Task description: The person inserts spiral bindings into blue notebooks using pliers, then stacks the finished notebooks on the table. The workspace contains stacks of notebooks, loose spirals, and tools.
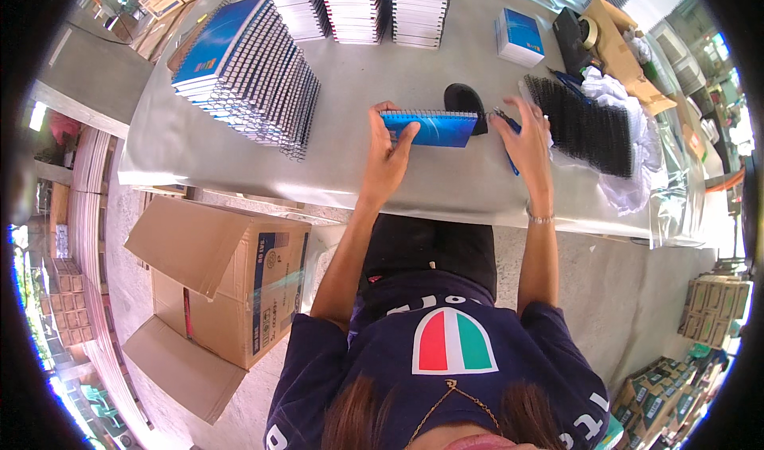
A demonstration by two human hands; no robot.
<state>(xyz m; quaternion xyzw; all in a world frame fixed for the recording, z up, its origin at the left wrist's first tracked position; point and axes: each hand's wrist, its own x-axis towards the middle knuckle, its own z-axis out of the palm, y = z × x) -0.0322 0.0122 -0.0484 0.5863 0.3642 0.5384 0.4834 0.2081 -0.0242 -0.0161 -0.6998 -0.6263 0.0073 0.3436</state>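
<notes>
My left hand point(387, 151) grips a blue spiral-bound notebook point(442, 130) at its left end, thumb on the cover and fingers behind. The notebook is tilted up, its wire coil along the top edge. My right hand point(527, 136) is curled around blue-handled pliers point(510, 163), whose tip points toward the notebook's right end, a little apart from it. Part of the pliers is hidden by the fingers. Behind the notebook's right end lies a black rounded object point(463, 98). Right of my right hand lies a row of black binding coils point(589, 128) on white wrapping.
A stack of blue spiral notebooks point(259, 76) stands at left on the grey-covered table point(342, 76); more bound stacks point(354, 8) stand at the back. A small blue-covered pile point(520, 38) and an open cardboard box point(617, 48) sit back right. Below left is a large open carton point(215, 291).
</notes>
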